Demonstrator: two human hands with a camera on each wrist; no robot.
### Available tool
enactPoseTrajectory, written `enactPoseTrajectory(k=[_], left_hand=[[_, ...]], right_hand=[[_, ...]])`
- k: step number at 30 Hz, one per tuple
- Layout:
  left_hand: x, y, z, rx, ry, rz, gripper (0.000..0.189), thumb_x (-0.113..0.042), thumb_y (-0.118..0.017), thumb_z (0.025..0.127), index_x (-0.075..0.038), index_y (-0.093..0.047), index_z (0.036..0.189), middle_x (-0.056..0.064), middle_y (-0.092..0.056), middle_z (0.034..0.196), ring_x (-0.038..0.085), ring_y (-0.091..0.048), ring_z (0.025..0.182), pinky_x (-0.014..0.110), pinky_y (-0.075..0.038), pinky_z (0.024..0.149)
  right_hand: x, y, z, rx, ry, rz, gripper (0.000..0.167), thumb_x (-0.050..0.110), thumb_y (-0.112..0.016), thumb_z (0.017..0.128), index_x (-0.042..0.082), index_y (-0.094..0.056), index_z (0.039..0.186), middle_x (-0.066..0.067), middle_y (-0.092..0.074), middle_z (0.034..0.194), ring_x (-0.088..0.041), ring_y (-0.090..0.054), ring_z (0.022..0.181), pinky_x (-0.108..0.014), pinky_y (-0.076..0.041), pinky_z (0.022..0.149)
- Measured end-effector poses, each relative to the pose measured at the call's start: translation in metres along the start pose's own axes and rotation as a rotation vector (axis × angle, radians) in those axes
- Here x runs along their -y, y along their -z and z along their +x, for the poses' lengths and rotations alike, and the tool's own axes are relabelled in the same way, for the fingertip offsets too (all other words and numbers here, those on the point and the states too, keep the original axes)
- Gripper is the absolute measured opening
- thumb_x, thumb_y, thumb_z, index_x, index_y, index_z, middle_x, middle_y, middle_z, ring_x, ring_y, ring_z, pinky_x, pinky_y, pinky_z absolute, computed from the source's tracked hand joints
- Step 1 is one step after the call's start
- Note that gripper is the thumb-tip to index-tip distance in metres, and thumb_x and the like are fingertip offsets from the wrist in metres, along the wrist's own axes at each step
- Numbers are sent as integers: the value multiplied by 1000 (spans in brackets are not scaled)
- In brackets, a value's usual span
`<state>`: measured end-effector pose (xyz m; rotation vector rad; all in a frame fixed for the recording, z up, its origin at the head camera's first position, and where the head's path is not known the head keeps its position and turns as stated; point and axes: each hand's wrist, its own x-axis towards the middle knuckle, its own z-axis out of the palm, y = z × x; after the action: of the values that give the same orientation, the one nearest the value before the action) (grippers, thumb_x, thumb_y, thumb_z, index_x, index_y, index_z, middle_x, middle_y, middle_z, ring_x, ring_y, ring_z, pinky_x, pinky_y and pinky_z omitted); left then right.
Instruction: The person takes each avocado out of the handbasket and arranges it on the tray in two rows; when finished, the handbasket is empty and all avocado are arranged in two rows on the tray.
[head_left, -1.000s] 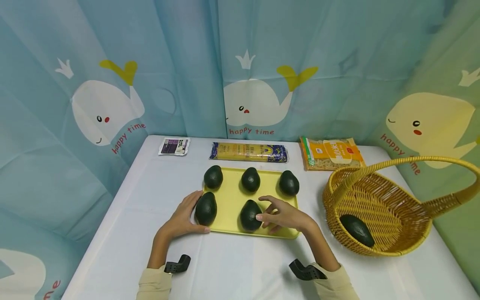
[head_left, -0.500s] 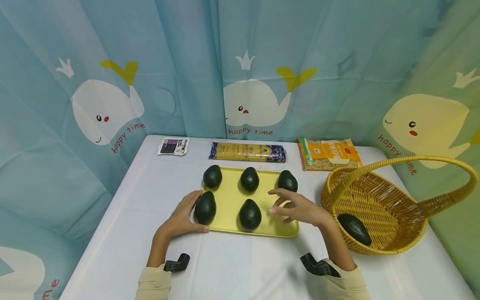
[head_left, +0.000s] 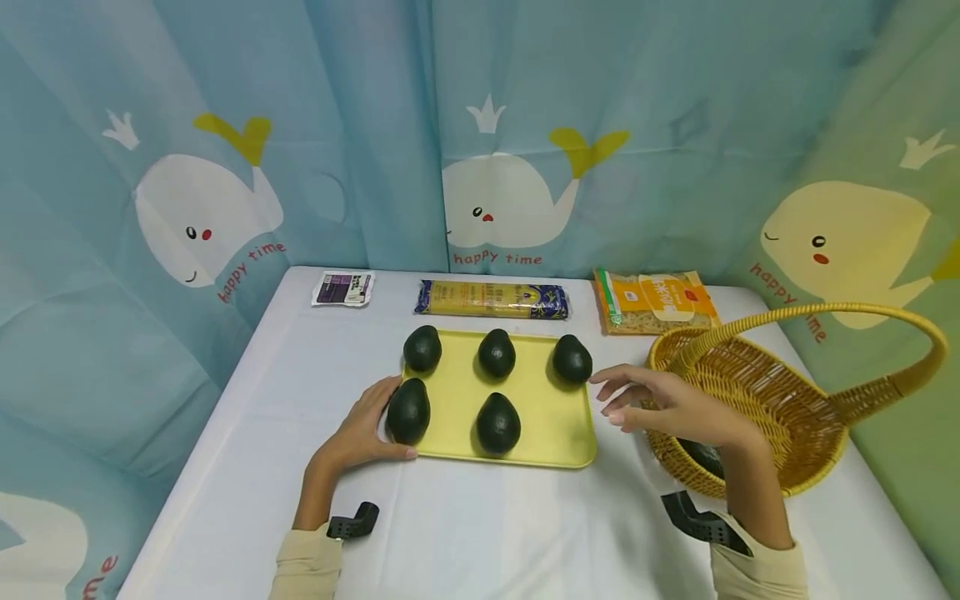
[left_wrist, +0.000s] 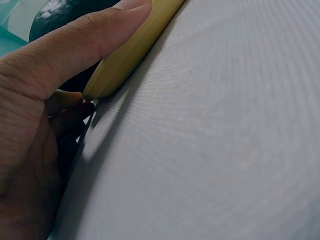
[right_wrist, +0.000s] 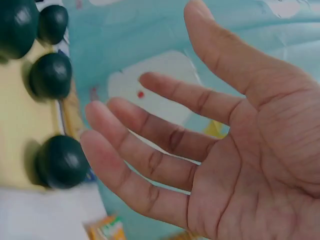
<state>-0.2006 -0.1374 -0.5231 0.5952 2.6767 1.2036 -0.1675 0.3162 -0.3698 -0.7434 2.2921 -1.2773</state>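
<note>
My left hand (head_left: 360, 429) holds the near left corner of the yellow tray (head_left: 553, 425). In the left wrist view its thumb (left_wrist: 95, 42) lies along the tray's side. Just inside that corner is a dark green avocado (head_left: 408, 412). Another avocado (head_left: 498, 423) sits at the tray's near middle, and three more line the far side, the rightmost avocado (head_left: 572, 359) by the far right corner. My right hand (head_left: 678, 408), holding nothing, is raised between tray and wicker basket (head_left: 761, 367), fingers spread and slightly bent. It partly hides an avocado (head_left: 701, 454) in the basket.
Behind the tray lie a small purple-and-white packet (head_left: 343, 288), a long yellow-and-blue packet (head_left: 491, 299) and an orange bag (head_left: 657, 303). The basket's tall handle (head_left: 817, 310) arches up at the right. A blue whale-print curtain (head_left: 360, 167) encloses the table.
My right hand has moved right, away from the near middle avocado, to the basket's left side. My left hand stays at the tray corner. The avocados have stayed put.
</note>
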Motion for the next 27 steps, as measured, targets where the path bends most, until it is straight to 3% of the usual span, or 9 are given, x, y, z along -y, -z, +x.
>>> enactPoseTrajectory(k=[6, 10, 17, 21, 27], left_hand=[[0, 2, 1, -4, -3, -1, 118, -49, -87, 61, -11, -26, 155, 15, -26, 160, 38, -21, 148, 66, -22, 114], [-1, 1, 1, -1, -1, -4, 118, -49, -87, 61, -11, -26, 155, 15, -26, 160, 38, -20, 148, 66, -22, 114], [-3, -1, 0, 2, 7, -8, 118, -50, -87, 61, -11, -26, 155, 15, -26, 160, 38, -21, 147, 65, -23, 114], [-3, 0, 0, 7, 12, -8, 119, -50, -87, 61, -11, -25, 155, 15, -26, 160, 38, -20, 148, 66, -22, 114], [-2, 1, 0, 8, 8, -11, 118, -48, -87, 62, -11, -25, 155, 16, -24, 160, 39, -19, 148, 66, -21, 114]], right_hand=[[2, 22, -29, 15, 62, -71, 36, 2, -58, 96, 6, -54, 131, -8, -65, 118, -10, -66, 104, -26, -57, 82], [1, 36, -50, 64, 132, -40, 38, -9, -54, 94, 0, -52, 131, -6, -65, 119, -12, -64, 107, -24, -55, 84], [-17, 68, -80, 78, 156, 66, 36, -21, -44, 92, -11, -49, 127, -12, -63, 120, -17, -62, 111, -25, -55, 86], [-33, 86, -90, 36, 107, 86, 34, -20, -40, 94, -13, -47, 127, -7, -62, 123, -14, -63, 112, -27, -57, 84], [-52, 103, -93, -18, -92, 7, 30, -5, -42, 100, -8, -48, 129, 8, -61, 123, -10, -66, 105, -32, -58, 80]])
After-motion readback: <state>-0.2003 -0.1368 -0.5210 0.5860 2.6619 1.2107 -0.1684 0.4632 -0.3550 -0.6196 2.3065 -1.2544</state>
